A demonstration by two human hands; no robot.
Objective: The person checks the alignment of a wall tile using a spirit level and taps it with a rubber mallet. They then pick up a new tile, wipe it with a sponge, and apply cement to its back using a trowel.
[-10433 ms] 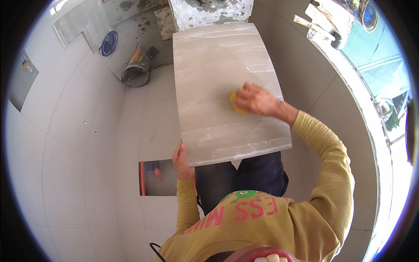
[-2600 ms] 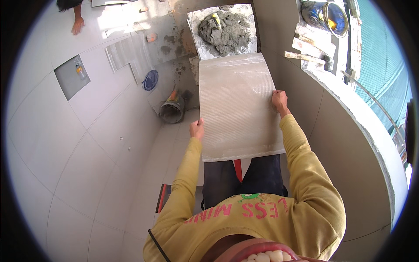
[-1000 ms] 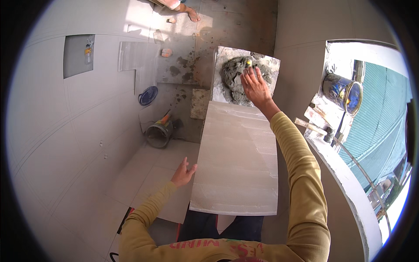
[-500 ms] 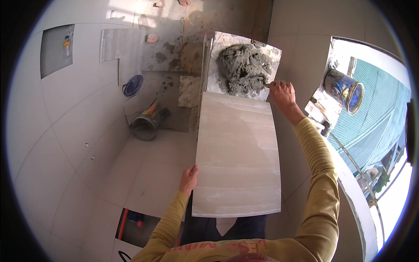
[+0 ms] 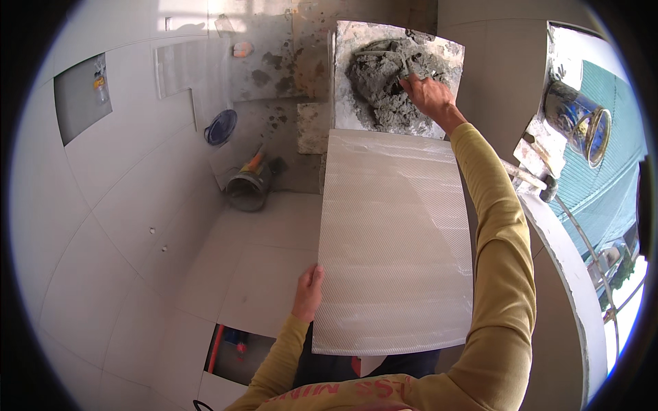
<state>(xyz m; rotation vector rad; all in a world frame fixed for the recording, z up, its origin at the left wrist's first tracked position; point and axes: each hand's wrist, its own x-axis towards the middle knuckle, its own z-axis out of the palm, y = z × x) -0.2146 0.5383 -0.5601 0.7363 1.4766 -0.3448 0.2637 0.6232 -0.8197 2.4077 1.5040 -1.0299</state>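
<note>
A large pale tile [image 5: 394, 240] lies before me with its ridged back facing up. My left hand [image 5: 308, 291] is closed on its left edge, low down, with the thumb on top. Past the tile's far end, a grey mortar heap [image 5: 384, 89] sits on a smeared white board [image 5: 449, 61]. Over the heap's right part, my right hand [image 5: 432, 99] is closed around the handle of what looks like a trowel [image 5: 407, 66]. Most of its blade is hidden in the mortar.
On the left floor a dark bucket [image 5: 248, 192] lies tipped beside a blue round lid [image 5: 221, 127]. A paint-stained bucket [image 5: 579, 123] lies on the right ledge, by the window opening. Near my left forearm is a dark recess [image 5: 240, 353] with red fittings.
My right hand has moved from the heap's near right edge forward and inward over the mortar. The view has shifted slightly; my left hand still grips the tile's edge.
</note>
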